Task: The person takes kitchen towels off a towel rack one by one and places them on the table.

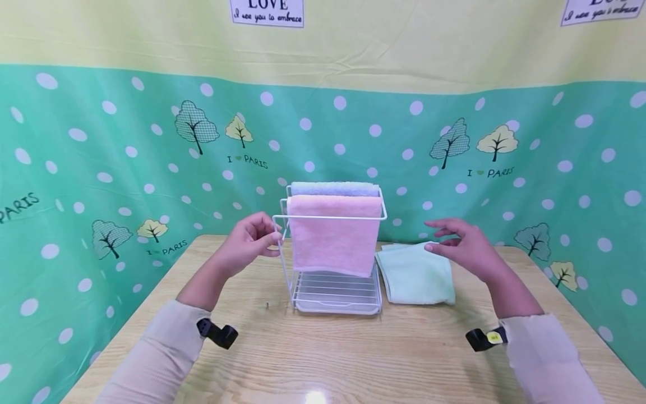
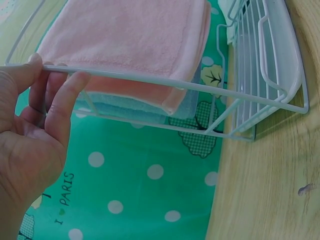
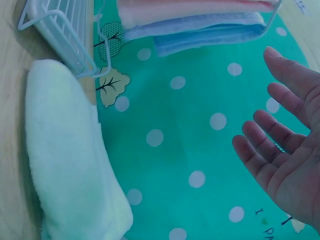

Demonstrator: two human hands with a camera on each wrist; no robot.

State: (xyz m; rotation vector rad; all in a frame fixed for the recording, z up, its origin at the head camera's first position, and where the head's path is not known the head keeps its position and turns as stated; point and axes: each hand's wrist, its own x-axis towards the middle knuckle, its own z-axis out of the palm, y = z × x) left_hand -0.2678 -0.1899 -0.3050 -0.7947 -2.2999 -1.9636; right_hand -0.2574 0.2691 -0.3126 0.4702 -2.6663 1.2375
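Near the table's (image 1: 383, 359) far edge, your left fingers (image 2: 62, 112) pinch the rack (image 1: 333, 217), perhaps steadying it; right fingers (image 3: 272, 128) relaxed, empty.

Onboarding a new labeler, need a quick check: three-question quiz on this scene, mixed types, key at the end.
1. Short answer: which hand grips the white rack?
2. True or false: the pink towel hangs nearer the head camera than the blue towel.
3. Multiple choice: which towel lies on the table beside the rack?
A) the pink towel
B) the blue towel
C) the pale green towel

Key:
1. The left hand; the right hand holds nothing.
2. True.
3. C.
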